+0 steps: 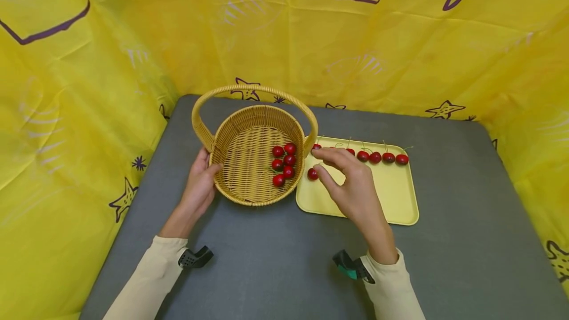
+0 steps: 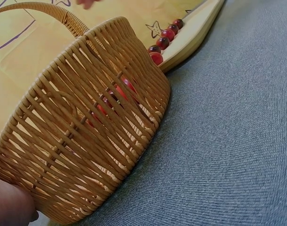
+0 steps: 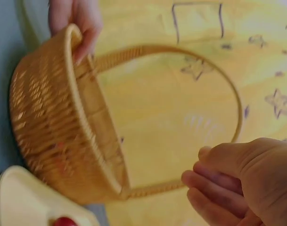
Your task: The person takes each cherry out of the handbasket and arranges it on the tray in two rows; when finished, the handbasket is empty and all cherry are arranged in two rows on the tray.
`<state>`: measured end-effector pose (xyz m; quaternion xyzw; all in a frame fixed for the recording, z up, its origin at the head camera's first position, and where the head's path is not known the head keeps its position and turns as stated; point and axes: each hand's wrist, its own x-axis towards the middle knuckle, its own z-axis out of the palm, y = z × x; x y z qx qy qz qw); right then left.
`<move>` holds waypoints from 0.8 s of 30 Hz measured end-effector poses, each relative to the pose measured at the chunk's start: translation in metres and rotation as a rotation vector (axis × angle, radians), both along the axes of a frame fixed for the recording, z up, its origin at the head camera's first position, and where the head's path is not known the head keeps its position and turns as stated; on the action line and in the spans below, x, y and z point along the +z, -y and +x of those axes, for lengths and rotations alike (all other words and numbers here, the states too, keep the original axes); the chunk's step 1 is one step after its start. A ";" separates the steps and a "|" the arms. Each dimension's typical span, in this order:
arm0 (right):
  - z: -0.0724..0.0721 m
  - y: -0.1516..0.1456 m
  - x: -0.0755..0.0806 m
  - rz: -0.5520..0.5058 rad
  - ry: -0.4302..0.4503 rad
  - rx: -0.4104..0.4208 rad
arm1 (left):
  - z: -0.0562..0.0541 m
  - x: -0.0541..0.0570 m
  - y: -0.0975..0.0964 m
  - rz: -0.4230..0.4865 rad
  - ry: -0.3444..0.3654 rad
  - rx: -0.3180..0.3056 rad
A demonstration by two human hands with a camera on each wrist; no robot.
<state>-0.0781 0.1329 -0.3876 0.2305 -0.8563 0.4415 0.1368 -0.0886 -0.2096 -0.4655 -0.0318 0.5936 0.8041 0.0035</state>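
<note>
A round wicker basket with a tall arched handle sits at the middle of the table, with several red cherries at the right of its floor. My left hand grips its left rim, thumb over the inside. Over the left part of a pale yellow tray hovers my right hand, thumb and fingers apart with nothing between them. Close to its thumb tip lies a single cherry on the tray. A row of stemmed cherries runs along the tray's far side, partly hidden by the right hand.
The grey table is bounded behind and at the sides by yellow patterned cloth. The basket's handle rises between the basket and the tray, and its right side overlaps the tray's left edge in the head view.
</note>
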 end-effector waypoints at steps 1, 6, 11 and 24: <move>0.001 0.003 0.003 -0.010 -0.001 0.012 | 0.000 0.000 0.000 0.001 -0.001 0.000; 0.000 0.020 0.012 -0.026 0.025 0.079 | 0.000 0.000 -0.001 0.003 -0.005 -0.004; -0.007 0.043 0.012 0.024 0.090 0.144 | 0.001 0.000 -0.001 0.005 0.002 -0.006; -0.059 0.095 -0.004 0.320 0.202 0.131 | 0.001 0.001 0.000 0.002 0.010 -0.001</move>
